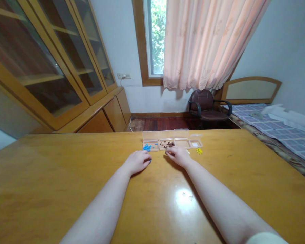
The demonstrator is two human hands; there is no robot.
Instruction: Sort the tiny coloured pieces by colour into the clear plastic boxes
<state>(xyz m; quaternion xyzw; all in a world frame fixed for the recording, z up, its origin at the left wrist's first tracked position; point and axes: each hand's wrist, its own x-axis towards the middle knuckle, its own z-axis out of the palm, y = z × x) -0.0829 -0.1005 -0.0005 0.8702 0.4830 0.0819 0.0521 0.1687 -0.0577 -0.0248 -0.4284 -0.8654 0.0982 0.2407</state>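
Near the far edge of the wooden surface point(66, 176) stands a row of four small clear boxes point(172, 143) with their lids open. The leftmost holds blue pieces point(147, 147), and the next holds brown pieces point(169, 144). A few yellow pieces point(199, 151) lie on the surface just beside the rightmost box. The left hand point(138, 162) rests curled just before the blue box, with a blue speck at its fingertips; whether it grips that speck I cannot tell. The right hand point(178, 156) lies before the brown box, fingertips pressed together at the box's front edge.
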